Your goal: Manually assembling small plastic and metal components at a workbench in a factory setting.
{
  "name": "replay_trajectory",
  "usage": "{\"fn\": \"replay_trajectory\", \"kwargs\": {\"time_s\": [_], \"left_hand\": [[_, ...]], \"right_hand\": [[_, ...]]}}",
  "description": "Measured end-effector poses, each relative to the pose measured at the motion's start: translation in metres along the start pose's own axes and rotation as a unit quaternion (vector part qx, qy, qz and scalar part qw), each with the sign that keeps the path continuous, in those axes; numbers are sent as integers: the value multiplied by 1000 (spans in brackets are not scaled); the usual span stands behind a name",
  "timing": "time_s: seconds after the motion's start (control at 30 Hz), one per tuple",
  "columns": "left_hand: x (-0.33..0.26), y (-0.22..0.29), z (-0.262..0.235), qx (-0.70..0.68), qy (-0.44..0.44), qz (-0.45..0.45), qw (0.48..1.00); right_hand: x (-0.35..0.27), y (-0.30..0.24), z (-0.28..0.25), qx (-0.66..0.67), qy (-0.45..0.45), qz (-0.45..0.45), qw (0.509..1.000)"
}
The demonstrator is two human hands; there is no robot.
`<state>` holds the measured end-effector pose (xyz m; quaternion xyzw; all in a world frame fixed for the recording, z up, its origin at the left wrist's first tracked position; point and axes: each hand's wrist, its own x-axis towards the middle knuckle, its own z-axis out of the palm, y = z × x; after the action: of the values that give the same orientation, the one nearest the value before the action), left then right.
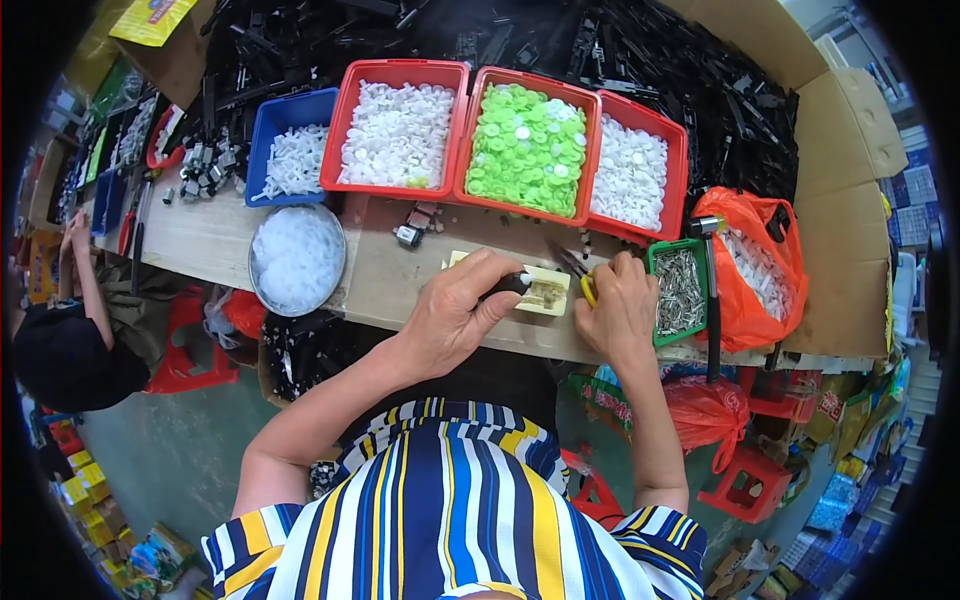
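My left hand (pixel 455 305) is closed round a small black part (pixel 508 284) with a white tip, over a shallow cream tray (pixel 560 305). Yellowish-brown residue lies in that tray. My right hand (pixel 622 308), fingers curled, grips yellow-handled scissors (pixel 587 290) whose dark pointed blades aim away from me, just right of the tray. Beside that hand is a green bin (pixel 655 262) of small metal pins. Beyond the tray lies a small metal and black assembly (pixel 412 232).
Red bins (pixel 345 125) of white and green plastic pieces line the back, with a blue bin (pixel 258 150). A round metal bowl (pixel 342 262) of translucent pieces sits left. An orange bag (pixel 785 310) and black-handled hammer (pixel 712 300) stand right. A person (pixel 80 350) sits far left.
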<state>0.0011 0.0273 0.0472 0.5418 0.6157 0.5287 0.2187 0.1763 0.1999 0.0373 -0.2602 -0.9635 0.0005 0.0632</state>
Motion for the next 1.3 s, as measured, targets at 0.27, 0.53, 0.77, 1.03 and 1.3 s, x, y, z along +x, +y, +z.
{"fn": "replay_trajectory", "kwargs": {"time_s": [0.27,0.53,0.77,1.03,1.3], "left_hand": [[-3,2,-5,-17,14,-63,998],[0,2,7,-65,22,-145,987],[3,-2,9,-35,-11,-85,996],[-3,-3,-10,-361,-155,-283,875],[-15,-3,-10,-705,-297,-253,593]], "right_hand": [[-19,-18,-38,393,16,36,919],[-31,-18,-30,302,39,-45,951],[-33,-23,-31,287,39,-71,955],[-39,-23,-39,326,-40,-106,938],[-40,-29,-61,351,-47,-167,920]]}}
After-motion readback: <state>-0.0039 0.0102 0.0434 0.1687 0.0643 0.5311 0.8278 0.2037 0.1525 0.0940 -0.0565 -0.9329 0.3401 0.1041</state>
